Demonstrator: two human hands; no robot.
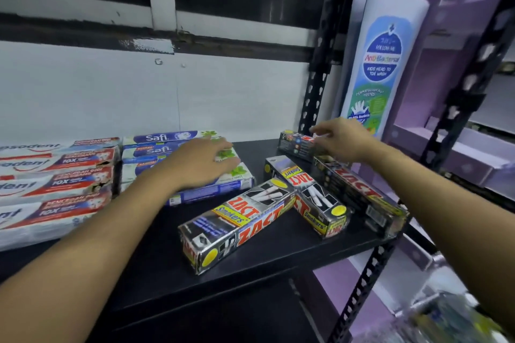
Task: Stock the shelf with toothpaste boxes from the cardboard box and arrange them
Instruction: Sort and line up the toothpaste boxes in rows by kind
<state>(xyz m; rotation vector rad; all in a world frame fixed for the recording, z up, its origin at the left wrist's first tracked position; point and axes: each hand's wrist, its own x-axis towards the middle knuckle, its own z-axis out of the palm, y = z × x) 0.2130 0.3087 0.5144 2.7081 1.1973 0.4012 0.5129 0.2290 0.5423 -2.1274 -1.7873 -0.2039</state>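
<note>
The black metal shelf [278, 253] holds all the stock in view; the cardboard box is out of frame. At its right end, beyond the upright, stands a tall white kids' wash bottle [381, 64]. The Pepsodent boxes [55, 184] lie in a neat stack at the left, and the Safi boxes [156, 150] are stacked just beside them. The four Zact Smokers boxes are loose and skewed: the front Zact box [237, 220] sits near the shelf lip, the middle Zact box [309, 195] touches it, the long Zact box [362, 192] runs along the right edge, and the rear Zact box [298, 145] is by the upright.

The left hand [206, 161] rests flat, fingers spread, on the Safi stack. The right hand [342, 139] arches over the rear Zact box. Blur hides whether it pinches or only touches.

The likely risk is that dragging that box knocks the long one off the open right edge, or nudges the front one over the lip.
</note>
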